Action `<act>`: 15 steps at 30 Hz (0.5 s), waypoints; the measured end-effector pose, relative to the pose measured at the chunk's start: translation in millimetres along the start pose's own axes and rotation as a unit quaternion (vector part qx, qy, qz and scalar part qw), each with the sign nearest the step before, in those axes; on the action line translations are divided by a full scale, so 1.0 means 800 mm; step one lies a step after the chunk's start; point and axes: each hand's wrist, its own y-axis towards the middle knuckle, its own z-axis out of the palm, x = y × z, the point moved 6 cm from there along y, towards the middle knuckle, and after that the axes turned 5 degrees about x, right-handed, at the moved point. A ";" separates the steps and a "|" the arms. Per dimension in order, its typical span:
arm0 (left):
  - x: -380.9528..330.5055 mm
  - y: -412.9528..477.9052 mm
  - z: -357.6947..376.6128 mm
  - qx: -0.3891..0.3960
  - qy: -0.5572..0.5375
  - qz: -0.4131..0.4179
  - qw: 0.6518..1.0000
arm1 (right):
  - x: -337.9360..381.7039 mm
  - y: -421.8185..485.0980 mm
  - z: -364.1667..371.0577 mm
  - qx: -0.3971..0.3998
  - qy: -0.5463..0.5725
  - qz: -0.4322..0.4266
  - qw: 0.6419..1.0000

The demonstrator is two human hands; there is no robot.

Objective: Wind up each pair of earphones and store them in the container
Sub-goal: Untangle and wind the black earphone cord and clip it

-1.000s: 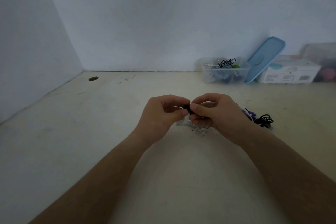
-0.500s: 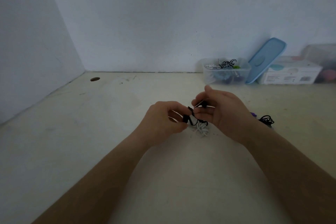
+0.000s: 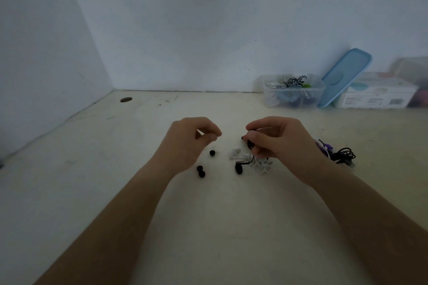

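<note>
Fingers (image 3: 256,149) of the right hand (image 3: 284,143) are curled tight from where I watch, pinching the thin black wired earphones (image 3: 249,143) at their upper end, above the pale, scuffed table (image 3: 208,227). Those of the left hand (image 3: 185,146) are curled too, thumb tip against forefinger, with nothing in them that I can see. That hand hovers apart from the right, a gap of bare table between them.

Around the hands I count three small round black ear tips (image 3: 202,174) loose on the table below the left hand's fingers, two touching each other and one on its own nearer the fingertips. A tangle of white earphones (image 3: 260,164) lies directly under the right hand, partly hidden by it, with a small white piece (image 3: 234,153) just to its left. Just right of the right wrist sits a heap of purple and black earphones (image 3: 342,155). A round hole (image 3: 126,99) shows in the table far left by the wall.

From the right fingers the black cable drops and loops to one black earbud (image 3: 238,168) down at the table, just left of the white tangle; I cannot tell whether it rests or hangs.

Against the back wall stands a clear rectangular plastic container (image 3: 267,90), open, holding bundles of earphones in white, striped black-and-white, green and blue. A pale blue lid (image 3: 345,76) leans tilted beside it against a white cardboard box (image 3: 375,96).
</note>
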 end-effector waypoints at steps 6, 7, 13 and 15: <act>0.022 0.000 0.017 0.044 0.056 -0.060 0.996 | 0.004 0.003 0.012 -0.002 -0.194 -0.073 0.978; 0.020 0.001 0.020 0.050 0.063 -0.066 0.995 | 0.004 0.004 0.013 -0.001 -0.201 -0.076 0.977; 0.017 -0.001 0.025 0.063 0.101 -0.083 0.989 | 0.003 0.006 0.012 0.002 -0.211 -0.085 0.974; 0.020 -0.001 0.025 0.064 0.099 -0.090 0.989 | 0.001 0.006 0.011 0.003 -0.212 -0.083 0.974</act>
